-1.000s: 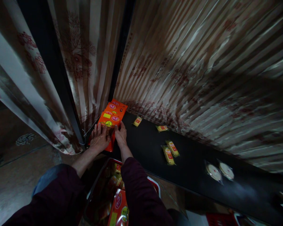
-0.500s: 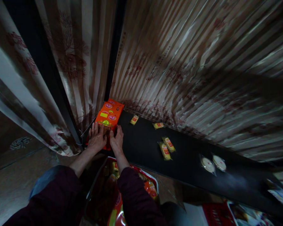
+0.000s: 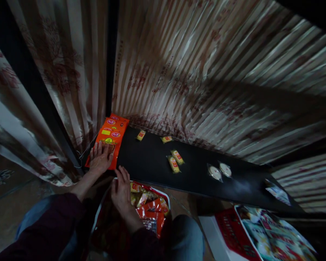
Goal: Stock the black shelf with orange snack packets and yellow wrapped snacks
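Orange snack packets (image 3: 115,135) lie overlapping at the left end of a long black shelf (image 3: 152,174). My left hand (image 3: 101,158) rests on the lower part of the nearest packet, palm down with its fingers spread. Just off the shelf's front edge is my right hand (image 3: 121,186), over a red basket with a pale rim (image 3: 167,198); its fingers are bent but apart, and I see nothing in them. Inside the basket are orange packets (image 3: 154,217) and small yellow-wrapped snacks (image 3: 136,187). My right forearm hides part of the basket.
Several small yellow-wrapped snacks (image 3: 174,164) lie mid-shelf, with two round white packaged items (image 3: 215,172) farther right and a blue-white packet (image 3: 277,192) near the right end. A red-and-white box (image 3: 233,232) of bagged goods stands below. Striped curtains (image 3: 163,72) hang behind, beside dark posts (image 3: 112,58).
My right hand has left the orange packet and moved down over the basket. My left hand stays on the packet. The view has shifted right, showing more of the box.
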Demonstrator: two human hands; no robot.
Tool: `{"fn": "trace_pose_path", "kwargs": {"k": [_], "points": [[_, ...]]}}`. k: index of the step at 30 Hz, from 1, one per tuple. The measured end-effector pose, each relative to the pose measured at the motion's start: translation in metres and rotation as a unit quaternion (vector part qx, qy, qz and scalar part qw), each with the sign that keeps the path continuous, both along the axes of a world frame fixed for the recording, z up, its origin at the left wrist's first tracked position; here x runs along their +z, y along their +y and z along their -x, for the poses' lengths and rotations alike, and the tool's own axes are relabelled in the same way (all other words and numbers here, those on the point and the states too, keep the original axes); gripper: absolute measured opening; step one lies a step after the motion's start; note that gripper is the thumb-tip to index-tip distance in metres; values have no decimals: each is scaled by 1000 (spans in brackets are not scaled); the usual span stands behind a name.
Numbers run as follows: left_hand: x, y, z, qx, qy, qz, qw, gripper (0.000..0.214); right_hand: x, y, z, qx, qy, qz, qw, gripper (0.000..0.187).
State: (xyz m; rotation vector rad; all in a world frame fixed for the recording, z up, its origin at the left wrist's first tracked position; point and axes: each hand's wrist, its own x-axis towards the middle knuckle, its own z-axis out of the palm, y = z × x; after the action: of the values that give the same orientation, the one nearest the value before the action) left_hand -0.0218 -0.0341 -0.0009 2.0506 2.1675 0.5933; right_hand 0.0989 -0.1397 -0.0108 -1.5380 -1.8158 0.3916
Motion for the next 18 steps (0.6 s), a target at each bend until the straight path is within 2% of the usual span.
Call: {"fn": "trace_pose_path", "kwargs": {"k": [2,6,13,15,18], "points": [[-2,-1,0,-1,-9,-27,1000,55,-3,-21,-13,12,-28,1,1000,41],[-5,-6,-1,-19,-25,-106,994,54,-12,-58,-51,-20,-61,-6,998,37],[-3,-31,-21,-92,-73,-183,976,44,-31,-111,-126,-142,-82,0,986,35],[-1,-47,-34,-142,-83,-186,969,40,-42,-125,-140,-170,-78,6,982,34],[-8,-86,-56,-269,-95,-151,946,36,-64,-141,-153,-220,-63,17,973,31]]}}
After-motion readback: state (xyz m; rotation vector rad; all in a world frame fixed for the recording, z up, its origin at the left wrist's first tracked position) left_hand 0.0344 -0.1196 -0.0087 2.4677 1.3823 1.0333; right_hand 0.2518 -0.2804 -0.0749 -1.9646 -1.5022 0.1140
